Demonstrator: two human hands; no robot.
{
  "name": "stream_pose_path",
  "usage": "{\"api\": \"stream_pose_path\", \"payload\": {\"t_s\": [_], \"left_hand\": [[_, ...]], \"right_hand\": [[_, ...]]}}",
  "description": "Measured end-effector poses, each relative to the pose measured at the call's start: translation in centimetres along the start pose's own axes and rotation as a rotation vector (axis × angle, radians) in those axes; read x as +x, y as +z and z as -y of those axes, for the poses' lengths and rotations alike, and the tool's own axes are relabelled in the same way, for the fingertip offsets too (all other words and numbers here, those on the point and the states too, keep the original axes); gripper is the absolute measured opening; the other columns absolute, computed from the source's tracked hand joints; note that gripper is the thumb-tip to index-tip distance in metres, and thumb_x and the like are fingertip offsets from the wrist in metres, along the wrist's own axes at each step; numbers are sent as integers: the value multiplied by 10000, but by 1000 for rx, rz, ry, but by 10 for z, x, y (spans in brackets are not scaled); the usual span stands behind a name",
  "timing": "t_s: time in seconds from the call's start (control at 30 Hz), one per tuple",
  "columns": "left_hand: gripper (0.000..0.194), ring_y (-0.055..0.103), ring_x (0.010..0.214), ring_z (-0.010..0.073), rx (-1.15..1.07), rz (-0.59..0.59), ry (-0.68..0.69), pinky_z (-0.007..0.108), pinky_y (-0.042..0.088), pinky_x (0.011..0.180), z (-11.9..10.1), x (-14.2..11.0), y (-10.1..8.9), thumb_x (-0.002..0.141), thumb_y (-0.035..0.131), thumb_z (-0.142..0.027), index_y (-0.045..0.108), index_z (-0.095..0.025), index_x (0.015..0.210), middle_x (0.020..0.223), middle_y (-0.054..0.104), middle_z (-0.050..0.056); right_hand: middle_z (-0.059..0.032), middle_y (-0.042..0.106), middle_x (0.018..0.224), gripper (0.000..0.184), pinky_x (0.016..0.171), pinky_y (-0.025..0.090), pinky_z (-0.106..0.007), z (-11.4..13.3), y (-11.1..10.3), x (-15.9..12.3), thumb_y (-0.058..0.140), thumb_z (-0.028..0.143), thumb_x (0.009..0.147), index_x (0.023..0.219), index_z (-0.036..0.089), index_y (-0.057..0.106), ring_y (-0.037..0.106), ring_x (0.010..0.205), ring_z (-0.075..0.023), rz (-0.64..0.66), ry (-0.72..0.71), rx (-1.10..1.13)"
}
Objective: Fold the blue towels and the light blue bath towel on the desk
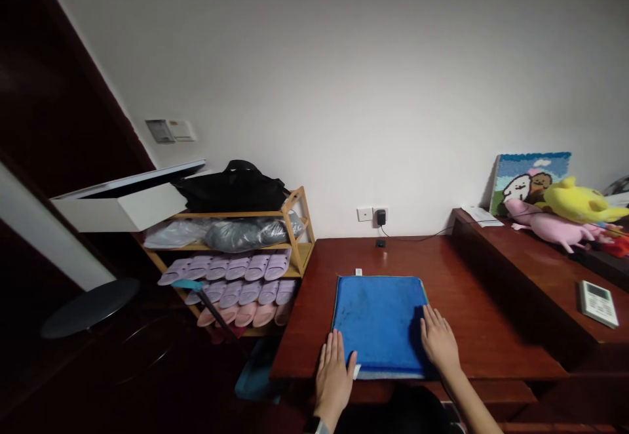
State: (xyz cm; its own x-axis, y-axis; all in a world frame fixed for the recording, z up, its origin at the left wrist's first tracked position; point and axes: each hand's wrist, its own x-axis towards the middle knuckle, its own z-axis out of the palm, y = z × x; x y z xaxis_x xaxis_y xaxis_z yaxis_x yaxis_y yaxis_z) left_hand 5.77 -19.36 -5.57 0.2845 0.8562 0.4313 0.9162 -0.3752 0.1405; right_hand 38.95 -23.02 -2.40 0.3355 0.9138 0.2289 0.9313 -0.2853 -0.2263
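Note:
A folded blue towel (378,319) lies flat on a dark red wooden table (472,303), near its front edge. My left hand (335,372) rests flat at the towel's front left corner, fingers stretched out, thumb touching the white edge. My right hand (439,339) lies flat on the towel's right edge, fingers spread and pointing away from me. Neither hand holds anything.
A wooden shoe rack (295,240) with several lilac and pink slippers stands left of the table, a black bag (230,188) on top. A raised side shelf at right carries plush toys (570,214), a picture and a white remote (598,303). A charger (381,217) is plugged into the wall.

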Motion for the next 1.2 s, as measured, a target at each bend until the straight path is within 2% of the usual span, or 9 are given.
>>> {"api": "stream_pose_path", "payload": {"t_s": [0.13,0.23,0.33,0.43,0.5,0.8,0.9,1.03,1.2], "left_hand": [[623,398,1482,276,9,3,47,485,381,1204,-19,34,-13,1069,291,-463,284,-156,1611,1605,422,125],[590,336,1515,241,-90,102,211,447,352,1226,-72,75,-14,1080,248,-438,302,-177,1606,1642,363,86],[600,267,1543,229,-210,235,386,447,286,1258,-131,109,2,1072,238,-470,294,-210,1611,1666,320,55],[640,263,1544,247,-263,343,378,476,261,1264,-153,125,23,1056,235,-538,312,-221,1606,1665,318,70],[661,245,1550,255,-252,345,284,490,244,1268,-139,127,31,1049,227,-562,309,-219,1608,1670,300,83],[738,248,1542,291,-10,258,-144,482,262,1257,-7,115,20,1030,274,-564,318,-91,1594,1659,268,151],[749,281,1532,283,-2,223,-167,450,292,1245,1,110,26,1035,265,-559,312,-57,1589,1658,259,169],[733,320,1517,290,5,176,-150,462,313,1235,1,105,34,1036,274,-549,324,-68,1586,1647,290,173],[726,352,1504,293,13,157,-136,469,335,1226,10,107,32,1033,282,-560,334,-96,1589,1635,333,165]], "right_hand": [[-91,323,1649,671,1253,240,-444,1,15,21,185,411,1014,1571,82,362,288,1528,-265,146,-10,33],[-95,278,1665,699,1256,234,-436,-3,32,20,143,432,1017,1590,64,302,243,1543,-263,171,-23,61],[-95,278,1665,713,1255,235,-448,-9,42,17,134,451,1015,1593,63,293,225,1548,-267,166,-36,76],[-94,291,1662,724,1252,242,-454,-12,44,17,118,463,1013,1592,69,302,218,1551,-261,151,-49,88],[-91,299,1661,726,1251,247,-453,-12,44,18,109,468,1012,1594,79,302,217,1552,-253,143,-46,100],[-106,387,1625,695,1200,333,-459,-10,36,21,195,465,999,1567,117,391,369,1492,-285,148,-32,40],[-106,441,1595,669,1179,348,-441,-5,24,38,168,437,1009,1552,147,430,450,1437,-275,118,-28,-15],[-81,328,1656,660,1243,229,-434,6,13,85,145,387,1017,1588,121,345,298,1526,-251,139,10,-45],[-60,243,1686,688,1259,195,-419,11,29,127,154,431,1018,1615,100,241,190,1560,-243,260,45,11]]}}
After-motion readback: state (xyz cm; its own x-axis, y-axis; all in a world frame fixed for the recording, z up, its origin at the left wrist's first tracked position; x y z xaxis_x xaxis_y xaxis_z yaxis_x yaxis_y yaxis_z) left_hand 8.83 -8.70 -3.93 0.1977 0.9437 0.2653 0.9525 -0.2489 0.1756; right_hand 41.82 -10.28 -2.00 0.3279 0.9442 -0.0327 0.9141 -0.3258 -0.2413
